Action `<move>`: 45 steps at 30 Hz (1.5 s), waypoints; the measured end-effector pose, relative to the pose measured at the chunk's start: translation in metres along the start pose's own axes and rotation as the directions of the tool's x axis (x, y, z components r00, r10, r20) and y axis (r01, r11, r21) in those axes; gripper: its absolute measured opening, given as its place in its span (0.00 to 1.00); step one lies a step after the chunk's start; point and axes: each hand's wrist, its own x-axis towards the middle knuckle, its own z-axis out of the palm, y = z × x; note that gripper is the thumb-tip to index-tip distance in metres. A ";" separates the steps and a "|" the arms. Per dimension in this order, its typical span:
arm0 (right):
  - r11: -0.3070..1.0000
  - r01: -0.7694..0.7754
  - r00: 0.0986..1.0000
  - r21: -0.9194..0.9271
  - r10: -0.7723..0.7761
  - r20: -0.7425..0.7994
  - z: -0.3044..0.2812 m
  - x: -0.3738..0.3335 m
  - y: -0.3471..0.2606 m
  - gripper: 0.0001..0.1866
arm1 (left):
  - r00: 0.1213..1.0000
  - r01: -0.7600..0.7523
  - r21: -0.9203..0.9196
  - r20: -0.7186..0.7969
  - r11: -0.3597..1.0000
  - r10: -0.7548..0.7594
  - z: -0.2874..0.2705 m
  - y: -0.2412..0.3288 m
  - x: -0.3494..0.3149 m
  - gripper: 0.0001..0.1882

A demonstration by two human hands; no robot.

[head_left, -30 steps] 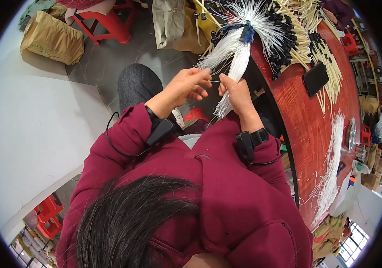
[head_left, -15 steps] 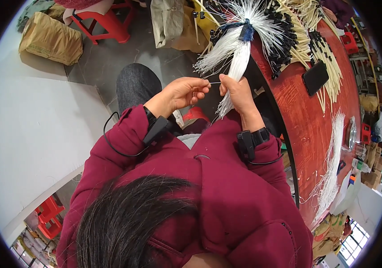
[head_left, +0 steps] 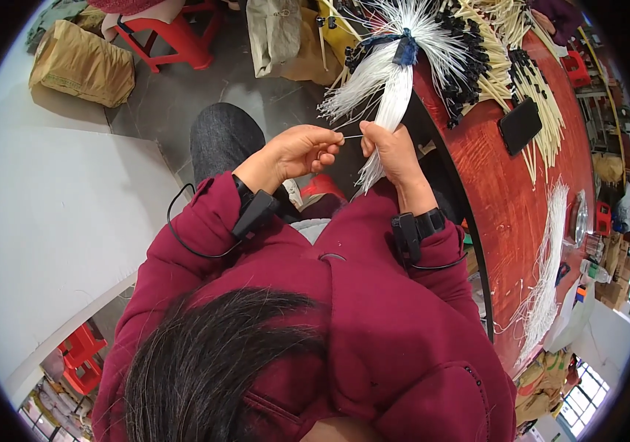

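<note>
A thin white cord stretches across the short gap between my hands. My left hand pinches its end between thumb and forefinger, with the other fingers curled. On the other side, my right hand is closed on the cord, thumb uppermost. A long bundle of white cords hangs from the table edge and runs behind my right hand, its loose ends showing below the fingers. A dark blue strip ties the bundle near the top, where the strands fan out. My right fingers hide where the cord meets the bundle.
On the red wooden table at right lie pale sticks with black ends, a black phone and another heap of white cords. A pale panel stands left. Beyond are a red stool and a brown paper sack.
Almost nothing differs. Both hands keep the same hold on the cord, and the whole view has shifted very slightly.
</note>
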 end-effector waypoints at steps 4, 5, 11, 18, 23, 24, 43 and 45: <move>1.000 -0.001 1.000 0.003 0.001 -0.009 -0.002 0.001 0.004 0.15 | 0.997 0.078 -0.056 0.022 0.995 -0.077 -0.002 -0.001 0.002 0.09; 1.000 -0.001 1.000 0.002 0.001 -0.015 -0.002 0.001 0.004 0.15 | 0.996 0.085 -0.043 0.011 0.995 -0.085 -0.002 -0.001 0.003 0.09; 0.998 0.000 1.000 0.064 0.001 -0.024 0.002 0.002 0.006 0.15 | 0.999 0.034 -0.010 -0.040 0.999 -0.034 -0.005 -0.003 0.004 0.09; 0.987 -0.020 0.999 0.163 0.013 0.044 0.001 0.003 0.009 0.15 | 0.991 -0.123 -0.074 0.049 0.990 0.127 -0.011 -0.007 -0.001 0.10; 0.995 -0.008 1.000 0.096 0.010 -0.028 0.007 -0.001 0.003 0.14 | 0.940 -0.272 0.021 -0.210 0.962 0.270 -0.032 0.005 -0.001 0.11; 0.997 -0.014 0.999 0.070 0.017 -0.045 0.007 -0.001 0.003 0.14 | 0.904 -0.302 0.176 -0.258 0.937 0.340 -0.025 0.005 -0.004 0.11; 0.987 0.108 0.982 0.120 -0.088 -0.165 0.016 -0.003 0.010 0.15 | 0.991 -0.129 0.012 -0.020 0.992 0.129 0.009 -0.018 -0.003 0.05; 0.980 0.143 0.975 0.136 -0.116 -0.188 0.015 -0.001 0.012 0.14 | 0.960 -0.281 0.159 0.059 0.946 0.276 0.007 -0.018 -0.011 0.05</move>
